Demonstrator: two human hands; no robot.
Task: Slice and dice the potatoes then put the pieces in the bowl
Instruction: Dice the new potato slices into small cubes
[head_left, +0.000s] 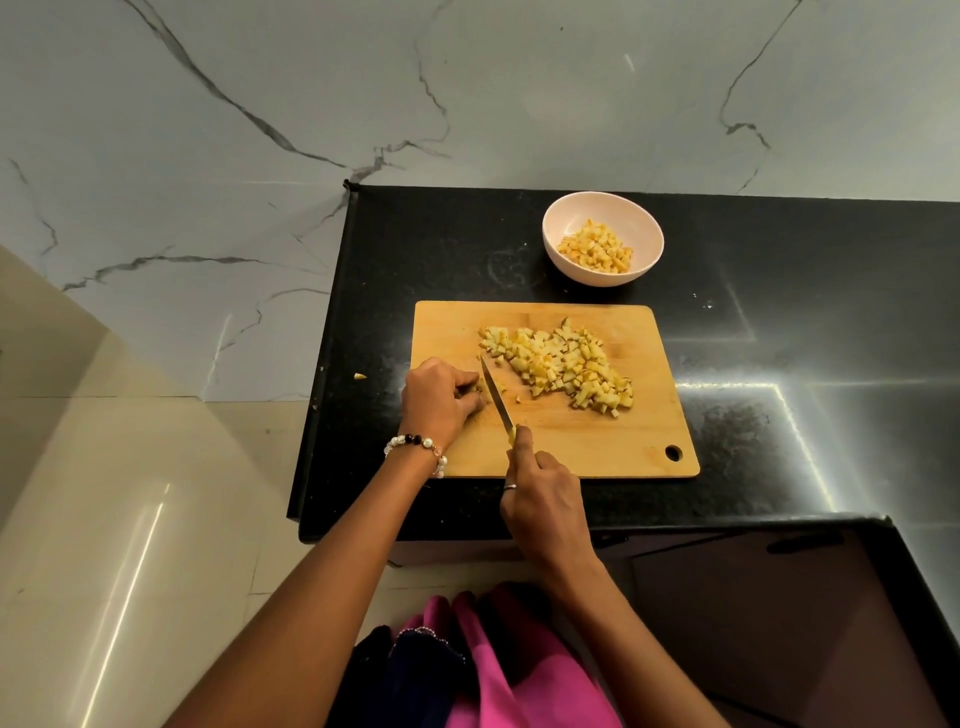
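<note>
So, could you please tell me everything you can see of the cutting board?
The cutting board is a pale wooden rectangle with rounded corners and a hanging hole near its right front corner. It lies flat on the black counter, just in front of the bowl. A heap of diced potato covers its middle. The left hand holds a potato piece at its left edge, beside the knife gripped by the right hand.

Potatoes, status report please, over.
Left hand holds a potato piece; right hand grips the knife. Diced pile on the board, some in the bowl. Nothing blocking.
</note>
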